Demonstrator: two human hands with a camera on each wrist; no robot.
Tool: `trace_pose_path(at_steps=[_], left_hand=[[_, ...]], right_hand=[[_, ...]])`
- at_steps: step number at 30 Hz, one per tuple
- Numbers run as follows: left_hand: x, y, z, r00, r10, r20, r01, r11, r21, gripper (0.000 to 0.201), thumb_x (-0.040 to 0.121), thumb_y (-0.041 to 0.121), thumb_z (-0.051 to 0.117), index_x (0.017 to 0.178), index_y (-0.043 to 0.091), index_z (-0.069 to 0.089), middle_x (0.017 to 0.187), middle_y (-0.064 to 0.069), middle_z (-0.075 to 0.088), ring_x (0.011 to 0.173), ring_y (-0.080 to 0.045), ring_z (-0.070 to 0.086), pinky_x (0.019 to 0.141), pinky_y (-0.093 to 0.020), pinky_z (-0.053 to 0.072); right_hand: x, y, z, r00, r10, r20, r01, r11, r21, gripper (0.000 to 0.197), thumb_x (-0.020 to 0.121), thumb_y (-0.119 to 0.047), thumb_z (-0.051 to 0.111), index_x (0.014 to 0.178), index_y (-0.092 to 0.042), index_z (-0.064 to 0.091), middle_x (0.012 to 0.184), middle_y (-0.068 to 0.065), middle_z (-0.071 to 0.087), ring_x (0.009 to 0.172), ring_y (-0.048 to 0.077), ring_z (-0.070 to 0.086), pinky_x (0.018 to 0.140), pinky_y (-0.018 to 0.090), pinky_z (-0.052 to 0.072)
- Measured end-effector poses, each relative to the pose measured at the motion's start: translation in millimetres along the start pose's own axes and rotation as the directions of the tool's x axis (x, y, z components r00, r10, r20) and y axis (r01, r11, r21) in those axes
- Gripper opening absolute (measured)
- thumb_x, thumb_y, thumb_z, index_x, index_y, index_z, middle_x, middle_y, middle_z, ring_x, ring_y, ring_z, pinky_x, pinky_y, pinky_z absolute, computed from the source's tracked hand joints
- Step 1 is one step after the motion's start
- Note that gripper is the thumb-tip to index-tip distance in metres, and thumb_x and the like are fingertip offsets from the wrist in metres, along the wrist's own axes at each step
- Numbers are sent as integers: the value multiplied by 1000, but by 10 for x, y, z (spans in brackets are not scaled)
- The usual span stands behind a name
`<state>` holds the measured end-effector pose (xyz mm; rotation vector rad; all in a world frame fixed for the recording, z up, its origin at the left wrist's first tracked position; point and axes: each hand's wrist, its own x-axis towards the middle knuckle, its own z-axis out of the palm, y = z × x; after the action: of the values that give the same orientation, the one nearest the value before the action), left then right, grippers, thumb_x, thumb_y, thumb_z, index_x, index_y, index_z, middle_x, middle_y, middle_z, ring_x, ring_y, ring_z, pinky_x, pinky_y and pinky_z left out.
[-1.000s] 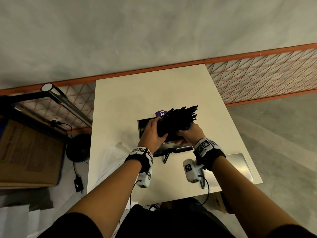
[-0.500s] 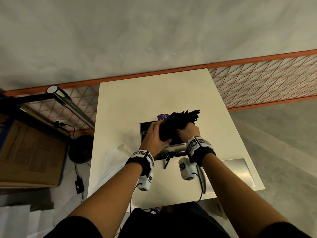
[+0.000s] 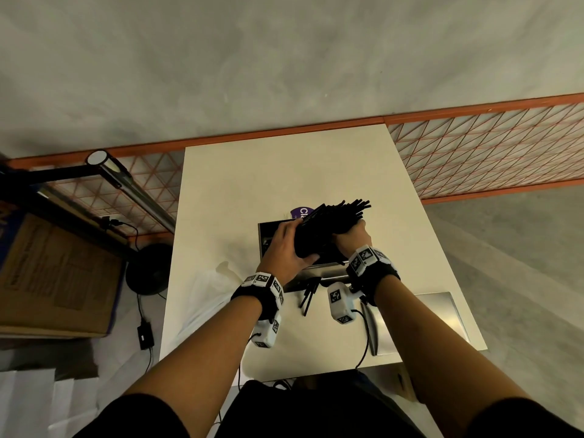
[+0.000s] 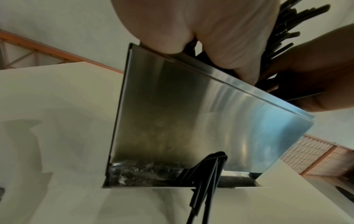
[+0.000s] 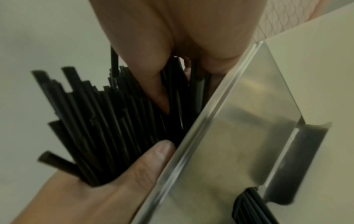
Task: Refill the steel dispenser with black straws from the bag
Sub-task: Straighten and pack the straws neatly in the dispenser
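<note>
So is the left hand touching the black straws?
Touching. In the head view the left hand curls round the bundle of black straws, and the right wrist view shows its thumb pressed against them above the steel dispenser.

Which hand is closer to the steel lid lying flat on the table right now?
Right. The right hand grips the straw bundle on the side toward the lid; the left hand grips the bundle's opposite end, farther away.

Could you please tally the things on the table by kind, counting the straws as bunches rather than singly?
steel dispenser: 1
flat steel panel: 1
straw bunches: 2, the held bundle and the loose few at the dispenser's front tray
clear bag: 1
purple-labelled item: 1
Total: 6
</note>
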<state>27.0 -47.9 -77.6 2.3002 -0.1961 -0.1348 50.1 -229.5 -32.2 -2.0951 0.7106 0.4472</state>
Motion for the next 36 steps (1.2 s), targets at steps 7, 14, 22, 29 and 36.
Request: trace_pose_path(at_steps=[7,14,22,29,36], left_hand=[[-5,32,-19,1000,-14,2,14,1000,-14,88,73,34,89,146,17,43,145,-2,41,130,-25,52,104,-38,48],[-7,55,-19,1000,-30,3,30,1000,-2,90,74,34,90,147,18,40,146,-2,38,131,-25,51,103,-38,48],[-8,58,-26,999,-42,12,42,999,12,90,73,38,89,147,20,40,146,1,38,130,-24,52,102,-41,51],[3,44,-25,999,-34,9,34,999,11,92,72,38,89,147,18,40,145,-2,38,130,-26,52,101,-45,52],[4,27,-16,1000,-28,5,28,1000,-12,94,71,39,90,147,19,39,145,0,38,130,-25,52,102,-45,52]], right_hand=[[15,-12,66,1000,14,-5,-14,1000,10,54,92,-28,59,132,0,35,129,27,55,116,44,56,81,37,42],[13,-129,0,957,-169,234,212,962,-172,38,100,-24,49,132,-5,55,133,18,57,121,35,54,89,33,42],[-141,-258,-127,941,-193,277,264,931,-251,37,104,-11,38,137,3,48,143,22,49,130,35,46,98,33,34],[-179,-215,-72,984,-109,141,127,984,-129,38,98,-18,50,130,0,55,133,23,56,121,37,54,90,34,44],[-225,-156,-85,993,-107,-40,108,993,40,30,89,-24,62,113,-7,66,114,17,68,108,36,62,75,26,38]])
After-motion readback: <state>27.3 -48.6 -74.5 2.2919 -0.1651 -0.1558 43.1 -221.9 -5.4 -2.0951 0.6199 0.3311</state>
